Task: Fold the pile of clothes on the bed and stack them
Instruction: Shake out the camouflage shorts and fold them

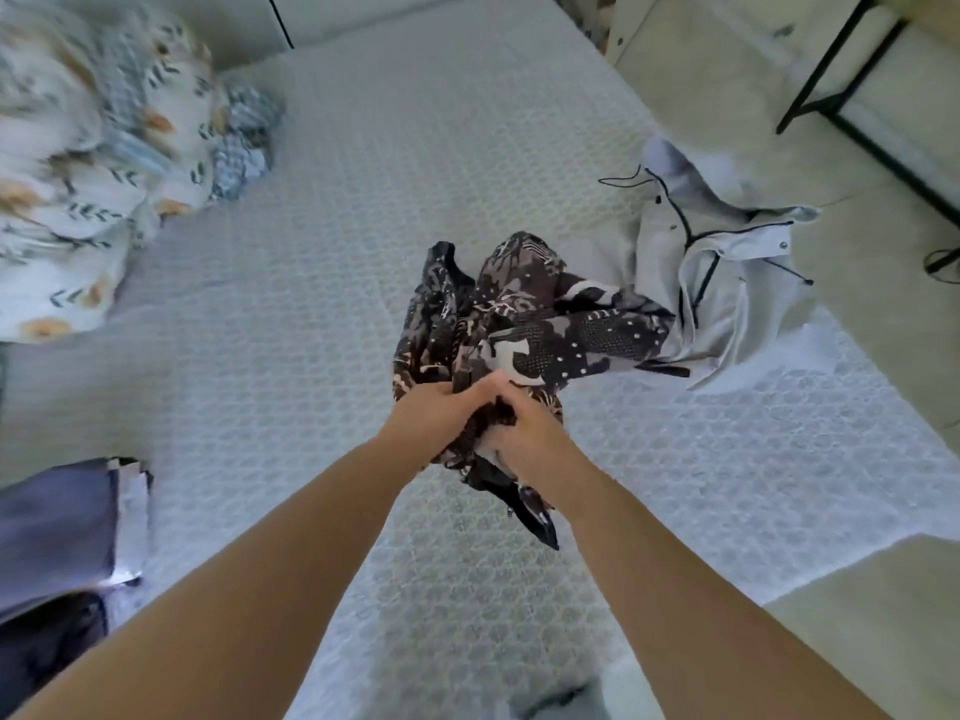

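A crumpled dark patterned garment (540, 324), black and brown with pale shapes and dots, lies in the middle of the white bed (363, 200). My left hand (441, 413) and my right hand (524, 439) are side by side, both closed on its near edge. A dark corner of it hangs below my right wrist. To the right, a light grey hooded jacket (727, 283) with black drawcords lies unfolded at the bed's right edge, touching the patterned garment. At the left edge sits a stack of folded dark grey and white clothes (67, 527).
A floral duvet and a blue checked pillow (119, 148) are heaped at the far left of the bed. Beige floor (883, 381) runs along the right side. A black metal frame (857, 96) stands at the far right.
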